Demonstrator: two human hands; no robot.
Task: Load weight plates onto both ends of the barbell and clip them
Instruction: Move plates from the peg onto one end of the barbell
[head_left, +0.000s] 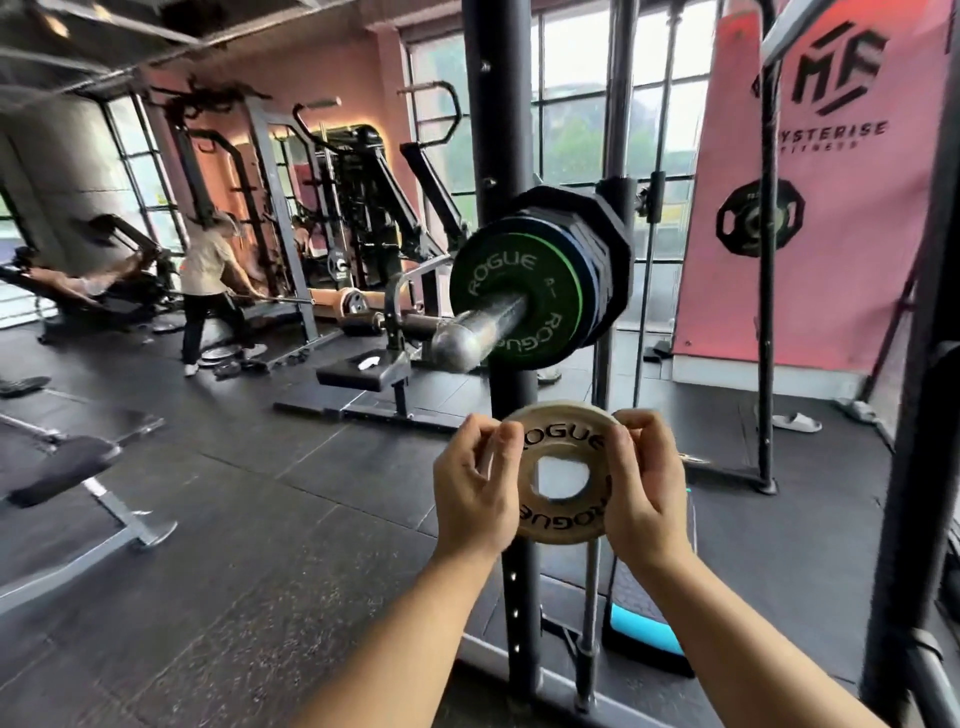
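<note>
This end is partly loaded: the barbell sleeve already carries the green-rimmed plate outermost, with a stack of bigger black plates behind it, hard up by the rack upright. No clip on the sleeve that I can see, and bare steel is left outboard of the green plate. The small white plate is not on yet. It's held in the air below the sleeve tip, well apart from it, with the left hand and right hand each gripping an opposite edge of the rim, fingers curled over it. The plate's face is toward the camera, with the bore open and unobstructed. The sleeve's long axis runs from the plate stack out toward the viewer and down-left, end cap facing us. The bore axis looks roughly parallel to that, though wide-angle distortion makes it hard to be sure. Left to do, by my read: lift the plate, line it up, slide it on, clip. The far end of the bar is out of view, so its status is unknown.
</note>
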